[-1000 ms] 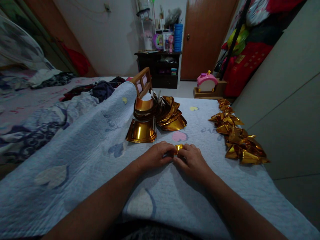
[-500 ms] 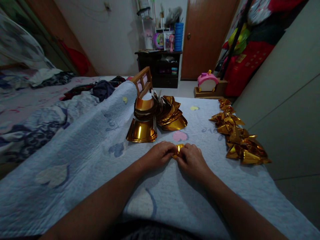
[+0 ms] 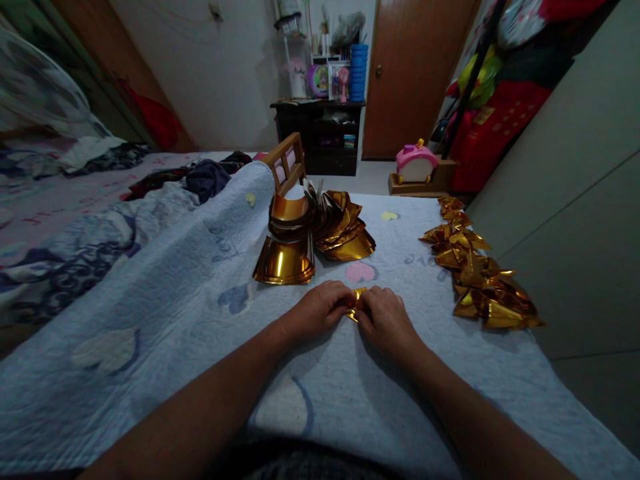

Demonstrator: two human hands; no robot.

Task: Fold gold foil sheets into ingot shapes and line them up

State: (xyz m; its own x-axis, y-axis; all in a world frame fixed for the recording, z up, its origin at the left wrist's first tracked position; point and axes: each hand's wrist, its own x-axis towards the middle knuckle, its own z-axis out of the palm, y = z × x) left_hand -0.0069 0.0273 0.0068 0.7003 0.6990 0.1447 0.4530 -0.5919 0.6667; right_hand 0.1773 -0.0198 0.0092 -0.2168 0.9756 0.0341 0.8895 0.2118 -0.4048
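Both hands meet on the blue quilt around a small piece of gold foil paper (image 3: 356,312). My left hand (image 3: 323,308) pinches its left side between thumb and fingers. On the opposite side, my right hand (image 3: 384,312) is closed on it too. Most of the paper is covered by the fingers, so its folds are hard to make out. Just beyond the hands lies a stack of curved gold foil sheets (image 3: 286,261), with more fanned-out foil sheets (image 3: 350,248) leaning to its right. Folded gold foil pieces (image 3: 470,270) form a long row on the right.
The quilt (image 3: 200,353) has heart patterns and rises on the left. Rumpled bedding (image 3: 90,247) lies beyond that rise. A wooden chair back (image 3: 290,160) stands at the far edge. Further off are a dark cabinet (image 3: 317,143) and a pink toy (image 3: 416,163). A pale cupboard (image 3: 580,220) borders the right.
Between my fingers the gold foil paper has shifted slightly, and its lower edge shows a little more. Both hands keep nearly the same place. The foil piles have not moved.
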